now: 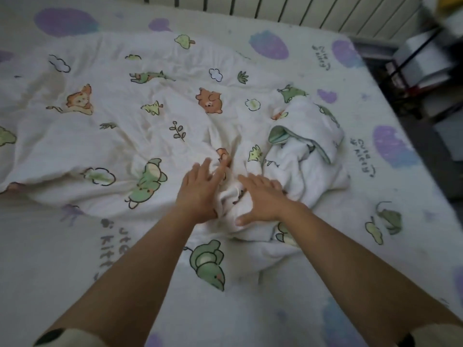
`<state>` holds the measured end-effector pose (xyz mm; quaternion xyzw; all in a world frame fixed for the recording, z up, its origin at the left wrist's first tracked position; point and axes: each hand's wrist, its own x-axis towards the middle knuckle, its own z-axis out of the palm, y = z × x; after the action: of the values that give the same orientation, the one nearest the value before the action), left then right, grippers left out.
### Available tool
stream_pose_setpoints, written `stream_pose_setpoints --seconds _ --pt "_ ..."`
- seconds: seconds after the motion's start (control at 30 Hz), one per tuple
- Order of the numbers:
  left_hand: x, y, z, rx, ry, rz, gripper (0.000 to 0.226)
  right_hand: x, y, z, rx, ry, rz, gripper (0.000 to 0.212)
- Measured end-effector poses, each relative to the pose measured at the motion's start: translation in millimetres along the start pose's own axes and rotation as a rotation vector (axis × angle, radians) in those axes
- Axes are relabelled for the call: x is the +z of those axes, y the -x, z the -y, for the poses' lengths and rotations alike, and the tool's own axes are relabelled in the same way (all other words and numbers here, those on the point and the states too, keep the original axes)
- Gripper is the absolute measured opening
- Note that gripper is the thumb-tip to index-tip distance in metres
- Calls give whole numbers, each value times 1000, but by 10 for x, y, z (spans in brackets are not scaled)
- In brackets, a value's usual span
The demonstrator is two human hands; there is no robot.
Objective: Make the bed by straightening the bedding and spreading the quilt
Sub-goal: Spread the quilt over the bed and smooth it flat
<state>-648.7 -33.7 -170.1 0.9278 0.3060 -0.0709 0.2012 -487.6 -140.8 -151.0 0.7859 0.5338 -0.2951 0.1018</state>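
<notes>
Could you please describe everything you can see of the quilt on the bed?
The quilt is soft white fabric, printed with cartoon lions, bears, green animals, clouds and trees. It lies rumpled on the sheet, flatter on the left and bunched in a heap on the right, where a green-striped edge is turned up. The left hand and right hand rest with straight fingers on its crumpled near part.

Bare sheet (62,259) lies open at left; bunched quilt (300,159) blocks the right.
</notes>
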Motion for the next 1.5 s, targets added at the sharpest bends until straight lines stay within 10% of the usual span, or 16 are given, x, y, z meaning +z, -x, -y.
stream_pose_setpoints --seconds 0.13,0.3,0.53,0.73,1.0,1.2,1.4,1.5 --pt "224 -78 -260 65 -325 -32 73 385 302 -493 161 237 0 138" --pt "270 -285 -302 -68 -463 -46 35 572 181 -792 281 342 -340 103" --pt "36 -601 56 -476 -91 -117 31 698 37 -1116 611 43 -384 102" --pt "124 -1066 8 -751 932 -73 40 557 -472 -1279 646 -742 -650 18" --pt "-935 -1831 -232 -370 1123 -615 55 -1164 -993 -1142 191 -1164 -1212 27" --pt "-1597 -2235 -97 -73 829 -452 109 -1793 -1243 -1386 -94 -1029 -882 92" --pt "-728 -1902 -133 -69 344 -289 90 -870 -1131 -1799 211 -570 -677 45" --pt "-121 -1661 -164 -66 332 -130 71 -273 -933 -1935 348 -632 -260 125"
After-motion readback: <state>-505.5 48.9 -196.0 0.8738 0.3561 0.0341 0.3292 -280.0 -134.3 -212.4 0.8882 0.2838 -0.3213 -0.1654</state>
